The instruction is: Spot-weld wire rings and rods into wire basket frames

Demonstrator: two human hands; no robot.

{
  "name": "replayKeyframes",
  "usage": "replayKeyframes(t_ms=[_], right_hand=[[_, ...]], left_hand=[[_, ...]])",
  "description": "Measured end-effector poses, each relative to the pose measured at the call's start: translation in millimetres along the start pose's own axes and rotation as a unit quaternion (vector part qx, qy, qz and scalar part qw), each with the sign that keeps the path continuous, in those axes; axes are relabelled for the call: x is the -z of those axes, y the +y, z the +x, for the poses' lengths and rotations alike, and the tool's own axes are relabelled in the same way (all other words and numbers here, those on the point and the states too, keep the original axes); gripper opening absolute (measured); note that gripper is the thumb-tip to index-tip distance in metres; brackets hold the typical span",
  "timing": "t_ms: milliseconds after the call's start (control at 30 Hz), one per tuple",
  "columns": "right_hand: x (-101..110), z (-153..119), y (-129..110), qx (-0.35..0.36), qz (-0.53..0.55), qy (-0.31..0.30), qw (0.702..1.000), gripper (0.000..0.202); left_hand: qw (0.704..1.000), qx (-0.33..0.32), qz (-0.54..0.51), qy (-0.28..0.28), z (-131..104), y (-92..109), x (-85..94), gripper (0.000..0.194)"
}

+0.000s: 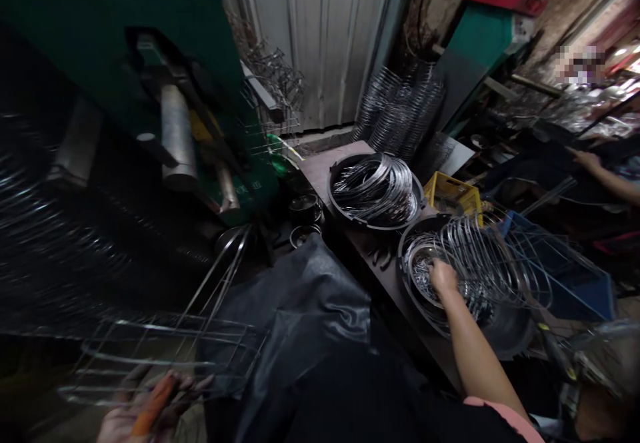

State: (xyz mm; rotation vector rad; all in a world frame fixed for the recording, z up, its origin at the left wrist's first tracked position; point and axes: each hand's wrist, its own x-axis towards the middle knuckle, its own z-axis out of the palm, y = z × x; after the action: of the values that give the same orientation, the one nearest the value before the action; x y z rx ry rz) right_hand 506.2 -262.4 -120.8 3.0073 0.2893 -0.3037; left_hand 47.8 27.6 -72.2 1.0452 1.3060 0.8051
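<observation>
Nearest, at the bottom edge, the left hand [131, 420] grips a wire frame [165, 356] low down, its fingers [187, 384] curled around the wires with something orange among them, though blur hides the exact hold; a black sheet [305, 310] lies just beside the frame; further right the right hand [443, 275] reaches into the near tub [417, 310] on the bench [320, 166], fingers closed down among the wire rings [480, 256], which ring they pinch I cannot tell; beyond it a second tub [375, 191] holds more rings; a yellow crate [453, 193] sits just beside both; the green machine [150, 76] stands at left; far right, another person's hand [586, 158] rests among clutter.
</observation>
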Motion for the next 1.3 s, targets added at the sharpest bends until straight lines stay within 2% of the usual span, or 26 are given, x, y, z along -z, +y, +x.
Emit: replayKeyframes(t_ms=[100,167,267,333,400,467,533,600,700,833,933,1100,1300], right_hand=[[20,-6,-26,0.081,0.133,0.065,0.986,0.027],[38,-13,-66,0.188,0.281,0.076,0.938,0.031],[67,-36,-151,0.331,0.421,-0.015,0.844,0.036],[83,-57,-211,0.396,0.453,-0.090,0.794,0.035],[93,-75,-263,0.438,0.476,-0.136,0.750,0.034],[96,-87,-301,0.454,0.502,-0.168,0.717,0.034],[93,-93,-327,0.449,0.525,-0.207,0.692,0.035],[86,-96,-341,0.439,0.550,-0.245,0.667,0.036],[73,-97,-350,0.427,0.590,-0.270,0.629,0.036],[62,-98,-355,0.412,0.618,-0.291,0.603,0.035],[59,-100,-358,0.416,0.615,-0.298,0.600,0.035],[59,-107,-359,0.434,0.602,-0.269,0.614,0.036],[60,-113,-359,0.452,0.583,-0.286,0.612,0.037]], left_hand=[[0.992,0.021,-0.122,-0.029,-7,15,-25.8,0.058],[0.985,0.009,-0.165,-0.051,-4,23,-41.0,0.063],[0.976,0.002,-0.209,-0.063,8,33,-55.6,0.061],[0.971,-0.002,-0.227,-0.074,15,36,-61.3,0.060],[0.967,-0.008,-0.242,-0.083,18,36,-65.6,0.059],[0.963,-0.012,-0.255,-0.086,20,33,-69.2,0.057],[0.959,-0.012,-0.270,-0.086,21,27,-71.9,0.054],[0.954,-0.010,-0.287,-0.086,24,19,-73.6,0.052],[0.951,-0.003,-0.295,-0.090,27,10,-74.3,0.053],[0.951,0.018,-0.296,-0.092,30,1,-73.4,0.059],[0.947,0.028,-0.304,-0.095,32,-3,-71.5,0.061],[0.949,0.039,-0.296,-0.098,37,-10,-66.2,0.063],[0.950,0.039,-0.298,-0.090,34,-14,-63.2,0.062]])
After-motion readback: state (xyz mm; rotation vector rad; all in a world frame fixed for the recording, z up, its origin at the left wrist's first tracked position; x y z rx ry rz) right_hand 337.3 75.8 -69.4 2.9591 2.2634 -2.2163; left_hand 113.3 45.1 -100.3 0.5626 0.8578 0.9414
